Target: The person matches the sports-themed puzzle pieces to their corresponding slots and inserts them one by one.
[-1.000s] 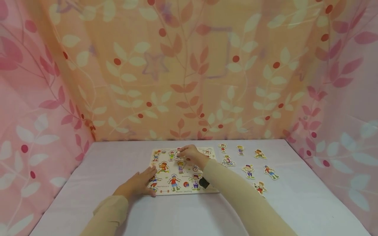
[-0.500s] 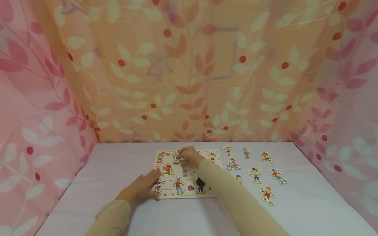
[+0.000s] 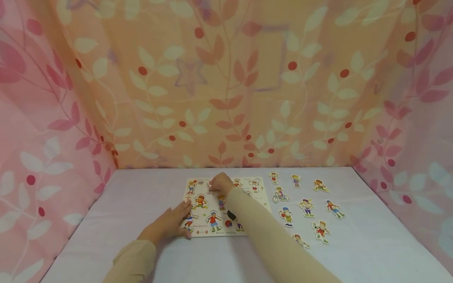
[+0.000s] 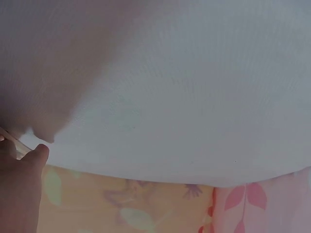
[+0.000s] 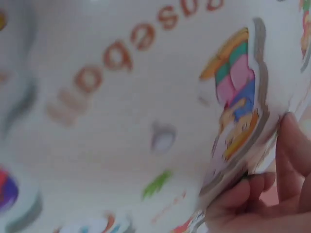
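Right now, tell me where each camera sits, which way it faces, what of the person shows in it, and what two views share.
Head: worn on the head, facing forward and down at the puzzle board and floral backdrop; both hands and sleeves show.
Left wrist: worn there, facing the white cloth, backdrop along the bottom; part of the left hand shows, lower left.
Right wrist: worn there, facing the board close up, its lettering upside down; the right hand shows, lower right.
Shared: head and right wrist both show the board and right hand.

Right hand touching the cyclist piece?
Apart. The head view shows the right hand over the puzzle board, and the cyclist piece lying beyond the board's right edge, clear of the hand.
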Available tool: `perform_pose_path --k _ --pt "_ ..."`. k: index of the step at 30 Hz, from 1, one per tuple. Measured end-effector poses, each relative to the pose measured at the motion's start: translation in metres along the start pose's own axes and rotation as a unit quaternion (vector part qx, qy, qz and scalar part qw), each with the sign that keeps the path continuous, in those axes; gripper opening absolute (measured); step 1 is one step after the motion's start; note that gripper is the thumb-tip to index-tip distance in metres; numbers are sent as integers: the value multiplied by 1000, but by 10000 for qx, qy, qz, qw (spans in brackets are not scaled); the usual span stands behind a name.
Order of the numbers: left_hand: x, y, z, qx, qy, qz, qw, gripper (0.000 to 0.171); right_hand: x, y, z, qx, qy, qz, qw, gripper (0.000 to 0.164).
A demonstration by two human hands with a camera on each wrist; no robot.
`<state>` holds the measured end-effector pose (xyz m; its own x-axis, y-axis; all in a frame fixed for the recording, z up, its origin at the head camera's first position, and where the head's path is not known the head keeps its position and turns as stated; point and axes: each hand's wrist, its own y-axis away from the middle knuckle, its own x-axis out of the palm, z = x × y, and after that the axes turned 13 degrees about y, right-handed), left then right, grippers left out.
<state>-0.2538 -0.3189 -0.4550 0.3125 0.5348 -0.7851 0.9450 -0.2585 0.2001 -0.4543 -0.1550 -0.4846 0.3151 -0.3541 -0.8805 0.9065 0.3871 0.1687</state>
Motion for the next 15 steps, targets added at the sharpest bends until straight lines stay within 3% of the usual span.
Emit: perform_pose_path --k 3,6,8,11,15 --pt "-1 -4 -2 -39 1 -2 10000 103 4 -12 -12 274 -1220 346 9916 18" --pt "0 -7 -2 -30 -25 32 10000 103 1 -4 -22 490 -2440 423 9676 24" --pt "1 -10 -2 -49 -63 72 9999 103 -12 15 -19 790 -3129 438 9455 29" --pt "1 -13 -1 -56 -108 111 9999 103 -35 42 -19 789 -2990 241 9507 30" --pt "-3 -16 1 -57 -120 72 9999 102 -62 63 -20 664 -2649 15 9620 33"
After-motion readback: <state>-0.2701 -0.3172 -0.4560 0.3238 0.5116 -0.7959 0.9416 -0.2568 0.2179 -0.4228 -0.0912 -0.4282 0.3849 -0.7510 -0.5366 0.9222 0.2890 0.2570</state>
